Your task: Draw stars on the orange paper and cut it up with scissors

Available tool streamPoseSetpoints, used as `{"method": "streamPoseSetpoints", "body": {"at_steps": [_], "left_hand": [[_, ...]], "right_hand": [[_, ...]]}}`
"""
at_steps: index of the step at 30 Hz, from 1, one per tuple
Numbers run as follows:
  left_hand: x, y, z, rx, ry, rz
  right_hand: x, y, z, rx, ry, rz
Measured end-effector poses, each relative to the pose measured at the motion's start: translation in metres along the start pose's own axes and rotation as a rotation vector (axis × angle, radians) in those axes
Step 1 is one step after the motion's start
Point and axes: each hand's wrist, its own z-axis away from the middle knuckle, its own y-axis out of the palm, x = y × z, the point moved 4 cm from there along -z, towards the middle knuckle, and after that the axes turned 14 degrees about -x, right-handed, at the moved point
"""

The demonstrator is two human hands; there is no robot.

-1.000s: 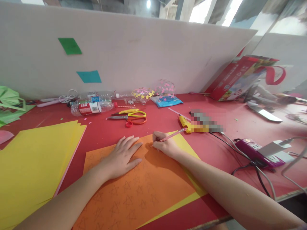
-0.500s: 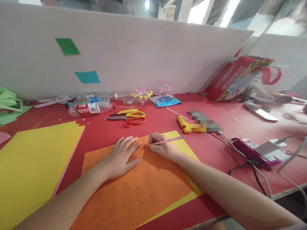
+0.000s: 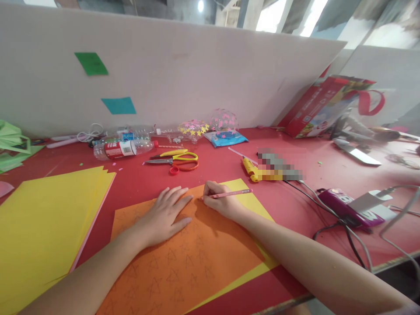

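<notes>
A pink pencil [image 3: 232,193] is pinched in my right hand [image 3: 220,200], its lower end at the upper part of an orange paper sheet [image 3: 226,249]. My left hand [image 3: 170,214] lies flat on the same sheet with its fingers spread, holding nothing. Rows of hand-drawn star outlines [image 3: 173,275] cover the lower and left areas of the orange sheet. Under it lies a yellow sheet [image 3: 247,192], showing along the right and bottom edges. My fingers hide the pencil's tip in part.
A stack of yellow paper [image 3: 39,223] lies left. Behind the sheets are scissors [image 3: 187,160], a plastic bottle [image 3: 121,149], a blue packet [image 3: 228,138] and star-covered clear shapes [image 3: 193,127]. To the right sit a yellow glue gun [image 3: 251,169], a purple power strip [image 3: 348,208] with cables, and a red bag [image 3: 315,105].
The pencil's top end has tilted down very slightly in my right hand. My left hand stays in place on the orange sheet.
</notes>
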Motion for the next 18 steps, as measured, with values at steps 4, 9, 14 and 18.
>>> {"method": "streamPoseSetpoints", "body": {"at_steps": [4,9,14,18], "left_hand": [[-0.0006,-0.0009,-0.0008,0.014,-0.007,-0.01],[-0.0003,-0.0005,-0.0009,-0.006,0.011,-0.012],[0.0001,0.0004,-0.0007,-0.001,0.012,-0.007],[0.0001,-0.0002,-0.0007,-0.01,0.015,0.003]], "right_hand": [[0.0017,-0.0017,-0.0006,-0.051,0.005,0.02],[0.004,-0.0041,-0.002,-0.075,0.035,0.055],[0.004,-0.0058,-0.0024,-0.096,0.052,0.048],[0.0034,-0.0064,-0.0021,-0.093,0.06,0.052]]}}
